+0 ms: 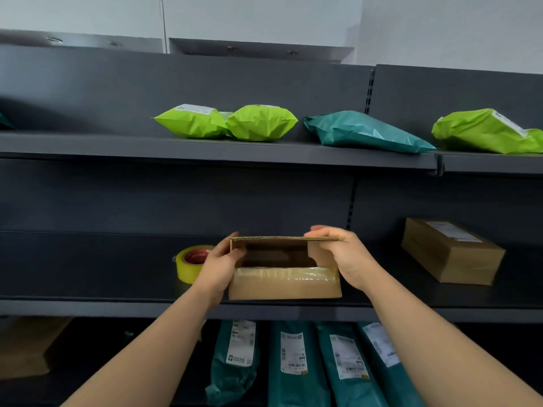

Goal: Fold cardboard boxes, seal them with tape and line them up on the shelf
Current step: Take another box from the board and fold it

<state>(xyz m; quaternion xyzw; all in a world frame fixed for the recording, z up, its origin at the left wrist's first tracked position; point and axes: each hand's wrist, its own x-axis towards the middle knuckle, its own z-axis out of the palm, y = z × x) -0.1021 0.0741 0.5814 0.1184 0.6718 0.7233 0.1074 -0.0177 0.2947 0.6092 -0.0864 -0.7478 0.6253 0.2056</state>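
Cardboard box (285, 284) stands on the middle shelf (117, 307), mouth toward me, interior too dark to read. My left hand (219, 267) grips its nine o'clock side, fingertips mostly hidden behind it. My right hand (345, 254) pinches its top at two o'clock. Tape roll (189, 264), at nine o'clock, is partly covered by my left hand.

- lime-green mailer bags (191, 123) up top: two touching, one far right
- teal mailer bag (364, 133) between them
- four labelled teal parcels (296, 362) below, side by side
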